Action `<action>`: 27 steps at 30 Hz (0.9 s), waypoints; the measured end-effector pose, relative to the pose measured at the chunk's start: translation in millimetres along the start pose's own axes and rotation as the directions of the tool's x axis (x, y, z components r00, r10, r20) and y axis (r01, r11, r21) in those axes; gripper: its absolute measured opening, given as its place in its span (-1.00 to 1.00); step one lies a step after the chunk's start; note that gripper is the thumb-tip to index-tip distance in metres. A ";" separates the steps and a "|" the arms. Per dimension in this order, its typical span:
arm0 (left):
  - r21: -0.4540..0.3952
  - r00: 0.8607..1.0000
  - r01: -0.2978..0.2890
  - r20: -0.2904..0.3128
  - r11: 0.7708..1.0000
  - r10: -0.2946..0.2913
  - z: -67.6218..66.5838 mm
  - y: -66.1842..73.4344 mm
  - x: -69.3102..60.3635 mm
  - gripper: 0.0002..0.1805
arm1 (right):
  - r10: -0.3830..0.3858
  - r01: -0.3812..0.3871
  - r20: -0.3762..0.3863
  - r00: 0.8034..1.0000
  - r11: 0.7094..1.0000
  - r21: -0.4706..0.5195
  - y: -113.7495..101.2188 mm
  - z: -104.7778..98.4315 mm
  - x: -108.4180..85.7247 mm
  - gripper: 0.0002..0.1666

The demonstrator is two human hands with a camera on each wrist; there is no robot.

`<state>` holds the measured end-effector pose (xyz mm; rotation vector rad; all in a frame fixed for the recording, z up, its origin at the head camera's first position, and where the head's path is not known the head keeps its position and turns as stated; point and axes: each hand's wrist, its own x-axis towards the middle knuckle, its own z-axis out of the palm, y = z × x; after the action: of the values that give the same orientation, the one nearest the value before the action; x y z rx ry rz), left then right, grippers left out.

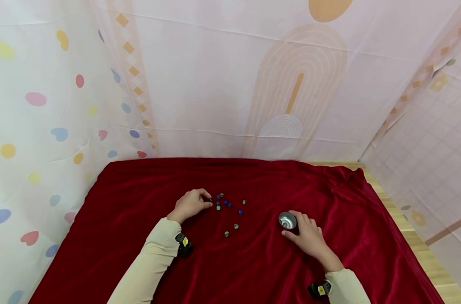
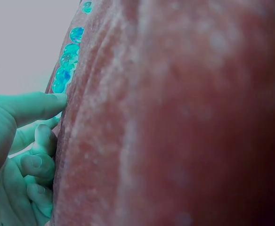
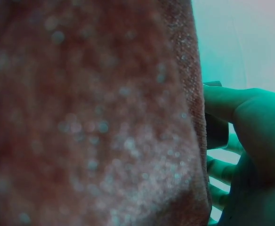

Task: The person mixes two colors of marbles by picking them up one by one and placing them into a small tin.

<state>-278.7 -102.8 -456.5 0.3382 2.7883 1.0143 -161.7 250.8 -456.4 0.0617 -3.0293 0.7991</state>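
Note:
Several glass marbles, some blue (image 1: 240,212) and some clear with coloured swirls (image 1: 218,207), lie loose on the red cloth. At the left side of this cluster is my left hand (image 1: 190,205), its thumb and index fingertip closing on a dark marble (image 1: 210,200). In the left wrist view the thumb (image 2: 38,107) partly covers that spot, and a row of marbles (image 2: 68,60) lies just beyond. My right hand (image 1: 308,234) grips a small shiny metal cup (image 1: 287,220) from its right side. The cup's mouth faces up, and something small, seemingly a marble, shows inside.
Dark red velvet cloth (image 1: 146,190) with soft folds covers the table. Bare light wood (image 1: 413,236) shows along the right edge. Patterned curtains (image 1: 200,84) hang behind and on both sides. Each wrist wears a black camera strap (image 1: 184,245).

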 end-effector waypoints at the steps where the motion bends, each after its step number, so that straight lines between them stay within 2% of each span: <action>1: 0.003 1.000 0.001 0.000 1.000 -0.001 0.1 0.2 0.1 -0.75 | -0.001 0.001 0.000 1.000 1.000 -0.001 0.3 -0.1 -0.1 -0.26; 8: 0.013 1.000 0.013 -0.003 1.000 -0.013 -0.1 1.9 0.3 -0.76 | -0.005 0.005 -0.007 1.000 1.000 -0.004 1.1 0.9 0.2 -0.25; 16: -0.014 1.000 0.021 0.003 1.000 -0.021 0.4 2.2 -1.9 -0.80 | 0.000 0.000 -0.005 1.000 1.000 -0.007 1.9 1.5 1.1 -0.26; 27: -0.040 1.000 -0.003 -0.001 0.999 0.003 0.0 3.4 -1.6 -0.82 | -0.004 0.004 -0.012 1.000 1.000 -0.014 2.6 0.3 3.6 -0.26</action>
<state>-276.6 -100.7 -454.2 0.3374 2.7651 1.0695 -165.4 252.8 -457.9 0.0629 -3.0225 0.7753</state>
